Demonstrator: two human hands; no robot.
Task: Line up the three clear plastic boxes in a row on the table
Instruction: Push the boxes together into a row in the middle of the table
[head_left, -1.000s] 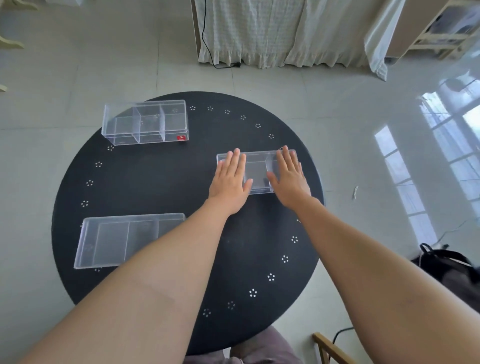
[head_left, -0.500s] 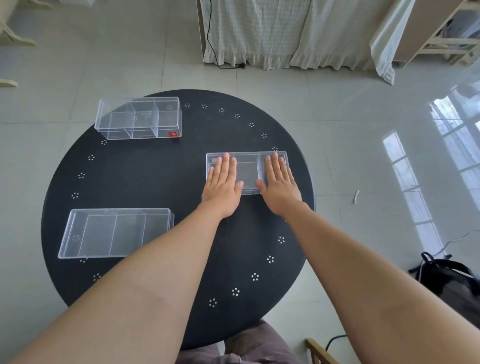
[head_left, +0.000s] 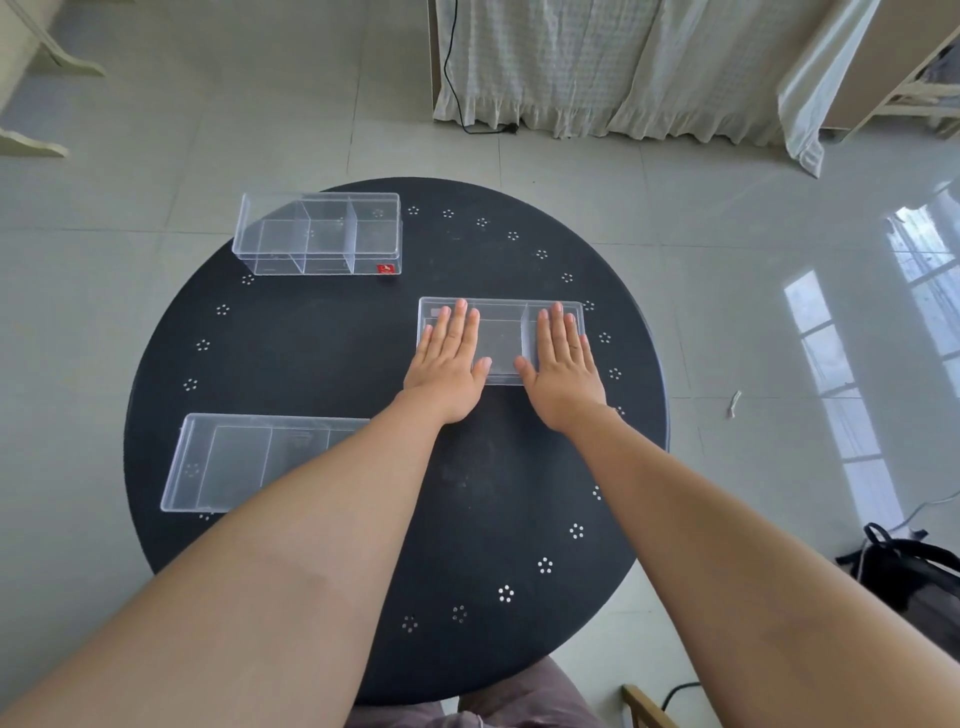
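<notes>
Pressing both hands flat, fingers spread, ungrasping | left hand (head_left: 448, 367), right hand (head_left: 562, 370) | atop right clear box (head_left: 503, 340)

My left forearm (head_left: 291, 519) hides the near box (head_left: 223, 460)'s right end; red label (head_left: 386, 268) on far box (head_left: 319, 234) unreadable.
</notes>
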